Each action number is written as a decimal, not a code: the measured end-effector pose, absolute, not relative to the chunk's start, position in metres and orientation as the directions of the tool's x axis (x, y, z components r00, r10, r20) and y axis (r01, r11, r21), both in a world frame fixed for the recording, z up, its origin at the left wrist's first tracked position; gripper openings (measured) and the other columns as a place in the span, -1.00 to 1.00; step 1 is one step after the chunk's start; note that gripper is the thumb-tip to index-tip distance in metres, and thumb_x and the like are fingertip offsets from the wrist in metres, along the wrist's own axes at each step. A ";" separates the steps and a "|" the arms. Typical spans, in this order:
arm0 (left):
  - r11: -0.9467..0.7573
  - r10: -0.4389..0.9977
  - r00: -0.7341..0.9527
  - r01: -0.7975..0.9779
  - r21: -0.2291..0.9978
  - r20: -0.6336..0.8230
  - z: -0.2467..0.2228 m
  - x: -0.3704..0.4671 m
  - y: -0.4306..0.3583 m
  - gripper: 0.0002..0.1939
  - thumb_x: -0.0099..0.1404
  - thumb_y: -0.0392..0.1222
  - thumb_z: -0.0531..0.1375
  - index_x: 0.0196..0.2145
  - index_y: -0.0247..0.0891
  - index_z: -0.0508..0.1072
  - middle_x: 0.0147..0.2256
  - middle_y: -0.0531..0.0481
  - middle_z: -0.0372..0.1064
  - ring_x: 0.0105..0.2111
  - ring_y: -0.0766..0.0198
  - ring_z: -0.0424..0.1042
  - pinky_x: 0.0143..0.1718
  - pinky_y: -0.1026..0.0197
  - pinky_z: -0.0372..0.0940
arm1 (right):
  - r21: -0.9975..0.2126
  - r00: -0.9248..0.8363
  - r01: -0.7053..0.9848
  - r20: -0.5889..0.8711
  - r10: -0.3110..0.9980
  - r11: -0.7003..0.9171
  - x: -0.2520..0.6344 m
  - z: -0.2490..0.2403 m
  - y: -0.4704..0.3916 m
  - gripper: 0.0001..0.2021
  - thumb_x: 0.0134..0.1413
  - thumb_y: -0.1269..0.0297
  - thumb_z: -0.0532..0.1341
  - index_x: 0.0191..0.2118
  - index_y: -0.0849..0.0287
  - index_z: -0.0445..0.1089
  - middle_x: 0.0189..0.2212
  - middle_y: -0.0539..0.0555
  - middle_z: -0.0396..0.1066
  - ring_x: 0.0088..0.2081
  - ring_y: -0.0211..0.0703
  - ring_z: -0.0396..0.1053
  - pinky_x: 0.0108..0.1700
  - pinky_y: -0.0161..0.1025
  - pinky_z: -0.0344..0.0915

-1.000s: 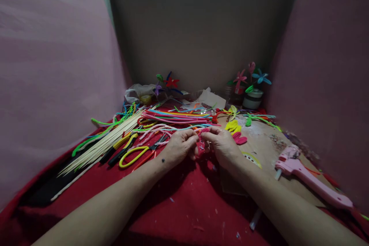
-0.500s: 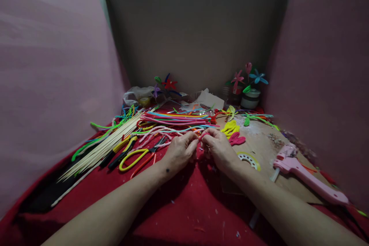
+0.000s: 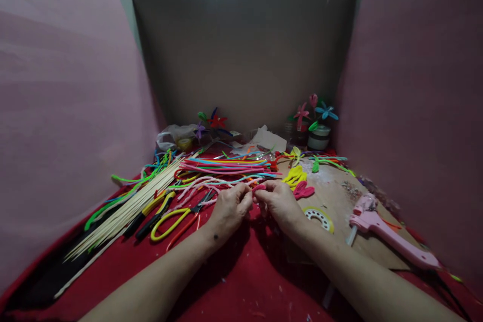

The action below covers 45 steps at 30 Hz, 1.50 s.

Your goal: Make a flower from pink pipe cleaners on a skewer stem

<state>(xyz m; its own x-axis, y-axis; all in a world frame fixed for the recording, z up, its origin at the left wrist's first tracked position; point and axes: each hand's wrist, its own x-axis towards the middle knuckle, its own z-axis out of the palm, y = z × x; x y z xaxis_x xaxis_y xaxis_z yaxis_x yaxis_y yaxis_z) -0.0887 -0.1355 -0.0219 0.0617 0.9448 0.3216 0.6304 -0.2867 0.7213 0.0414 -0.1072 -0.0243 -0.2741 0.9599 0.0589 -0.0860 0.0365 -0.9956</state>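
Observation:
A short pink pipe cleaner [image 3: 259,187], bent into a small shape, is between the fingertips of both hands above the red cloth. My left hand [image 3: 230,210] is closed, thumb and forefinger pinched at its left end. Closed as well, my right hand [image 3: 281,205] grips it from the other side; the curled fingers hide part of it. Just beyond my right hand lie looped deep-pink petals [image 3: 303,190] and yellow petals [image 3: 295,177]. Scissors [image 3: 171,224] with a yellow and a red handle rest left of my left hand.
Bundled colored pipe cleaners [image 3: 230,165] lie behind the hands. Wooden sticks [image 3: 124,206] and pliers [image 3: 154,211] are at left. On the cardboard [image 3: 335,198] at right rest a tape roll [image 3: 319,220] and a pink glue gun [image 3: 392,236]. Pipe-cleaner flowers [image 3: 302,113] stand at the back.
The view has tilted up and shifted, so things sit lower and mostly farther left. Both hands keep close together; the pink pipe cleaner looks flatter, less like a loop.

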 end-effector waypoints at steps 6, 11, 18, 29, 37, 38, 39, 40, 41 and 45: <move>-0.212 0.975 0.035 0.456 0.865 0.221 -0.026 -0.085 -0.134 -0.82 0.17 -0.21 0.00 -0.54 -0.27 0.28 -0.64 0.11 0.28 -0.67 0.39 0.26 -0.57 0.34 0.17 | -0.995 -0.245 -0.073 0.077 0.966 0.061 0.040 -0.026 -0.105 -0.95 -0.30 0.43 0.08 -0.63 0.21 0.26 -0.80 -0.12 0.20 -0.76 -0.38 0.07 -0.71 -0.40 -0.01; -0.311 0.930 0.039 0.616 0.724 0.367 -0.027 -0.086 -0.136 -0.83 0.18 -0.22 0.01 -0.47 -0.25 0.36 -0.61 0.11 0.29 -0.62 0.40 0.26 -0.53 0.35 0.15 | -0.994 -0.257 -0.110 0.016 0.966 -0.013 0.040 -0.022 -0.108 -0.94 -0.32 0.45 0.06 -0.65 0.19 0.20 -0.84 -0.15 0.13 -0.80 -0.38 0.03 -0.74 -0.40 -0.03; -0.218 0.974 0.037 0.414 0.884 0.223 -0.028 -0.087 -0.131 -0.84 0.20 -0.18 0.00 -0.47 -0.27 0.28 -0.61 0.10 0.30 -0.65 0.38 0.29 -0.58 0.33 0.21 | -0.984 -0.233 -0.173 0.071 0.970 0.030 0.041 -0.024 -0.106 -0.97 -0.31 0.42 0.14 -0.58 0.24 0.32 -0.76 -0.12 0.24 -0.72 -0.39 0.12 -0.67 -0.41 0.03; -0.221 0.974 0.046 0.420 0.880 0.223 -0.026 -0.086 -0.133 -0.83 0.23 -0.15 0.00 -0.46 -0.26 0.25 -0.61 0.10 0.32 -0.67 0.38 0.31 -0.60 0.33 0.22 | -0.978 -0.262 -0.205 0.022 0.965 -0.033 0.040 -0.027 -0.105 -0.97 -0.35 0.47 0.13 -0.61 0.23 0.28 -0.79 -0.10 0.25 -0.74 -0.38 0.14 -0.68 -0.41 0.03; -0.285 0.951 0.055 0.529 0.800 0.303 -0.025 -0.088 -0.134 -0.82 0.22 -0.16 0.00 -0.47 -0.27 0.29 -0.61 0.09 0.30 -0.64 0.39 0.27 -0.56 0.33 0.17 | -0.959 -0.282 -0.282 0.098 0.954 0.015 0.043 -0.026 -0.104 -0.93 -0.25 0.37 0.19 -0.52 0.26 0.37 -0.73 -0.09 0.28 -0.69 -0.38 0.17 -0.62 -0.39 0.09; -0.268 0.959 0.062 0.499 0.824 0.275 -0.024 -0.088 -0.134 -0.82 0.22 -0.16 0.01 -0.47 -0.28 0.30 -0.60 0.08 0.30 -0.63 0.39 0.27 -0.55 0.32 0.18 | -0.961 -0.273 -0.276 0.109 0.956 0.031 0.044 -0.026 -0.104 -0.91 -0.24 0.34 0.20 -0.53 0.27 0.38 -0.73 -0.08 0.27 -0.69 -0.38 0.16 -0.62 -0.39 0.08; -0.242 0.969 0.077 0.461 0.854 0.233 -0.021 -0.088 -0.134 -0.83 0.20 -0.16 0.03 -0.47 -0.29 0.31 -0.59 0.07 0.31 -0.61 0.38 0.28 -0.53 0.32 0.19 | -0.965 -0.258 -0.260 0.117 0.959 0.048 0.045 -0.025 -0.103 -0.89 -0.24 0.32 0.21 -0.55 0.27 0.38 -0.73 -0.08 0.27 -0.70 -0.39 0.14 -0.62 -0.38 0.07; -0.210 0.978 0.095 0.424 0.881 0.187 -0.019 -0.088 -0.133 -0.84 0.17 -0.17 0.05 -0.47 -0.30 0.32 -0.57 0.07 0.32 -0.59 0.38 0.29 -0.51 0.32 0.19 | -0.970 -0.238 -0.235 0.117 0.964 0.060 0.046 -0.024 -0.103 -0.88 -0.24 0.31 0.22 -0.56 0.27 0.38 -0.74 -0.08 0.26 -0.71 -0.39 0.12 -0.63 -0.38 0.06; -0.178 0.983 0.111 0.397 0.900 0.145 -0.016 -0.089 -0.132 -0.86 0.13 -0.19 0.09 -0.47 -0.31 0.34 -0.57 0.06 0.32 -0.58 0.38 0.29 -0.50 0.32 0.19 | -0.976 -0.213 -0.208 0.113 0.970 0.068 0.046 -0.024 -0.103 -0.88 -0.25 0.30 0.22 -0.58 0.27 0.38 -0.75 -0.09 0.25 -0.72 -0.39 0.11 -0.64 -0.38 0.04; -0.125 0.991 0.097 0.387 0.914 0.094 -0.009 -0.092 -0.130 -0.90 0.00 -0.24 0.18 -0.52 -0.34 0.38 -0.58 0.10 0.27 -0.57 0.42 0.21 -0.50 0.35 0.12 | -0.983 -0.148 -0.151 0.122 0.981 0.100 0.046 -0.023 -0.102 -0.87 -0.25 0.29 0.23 -0.61 0.26 0.36 -0.77 -0.10 0.22 -0.72 -0.38 0.11 -0.65 -0.37 0.03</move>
